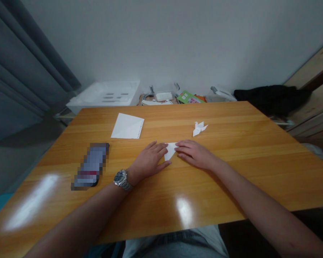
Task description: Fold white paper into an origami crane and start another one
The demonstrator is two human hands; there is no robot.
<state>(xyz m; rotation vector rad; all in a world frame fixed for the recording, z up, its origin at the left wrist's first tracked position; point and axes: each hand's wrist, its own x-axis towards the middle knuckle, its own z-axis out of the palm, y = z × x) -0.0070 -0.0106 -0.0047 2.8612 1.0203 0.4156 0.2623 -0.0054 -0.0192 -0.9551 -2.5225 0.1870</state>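
Observation:
A small folded piece of white paper [169,151] lies on the wooden table between my two hands, a pointed shape narrowing toward me. My left hand [150,159] rests on the table with fingers stretched out, fingertips on the paper's left edge and thumb near its lower tip. From the other side, my right hand [195,154] lies low, its extended fingertips touching the paper's right corner and its thumb apart. Part of the paper is covered by the fingertips. Just beyond my right hand stands a folded white paper crane [199,128].
A white notepaper sheet [127,126] with a perforated edge lies on the table [231,132] at the back left. A phone [93,165], blurred out, is left of my hands. Behind the table's far edge are a white foam tray [107,94], a green booklet [190,97] and dark cloth [271,98].

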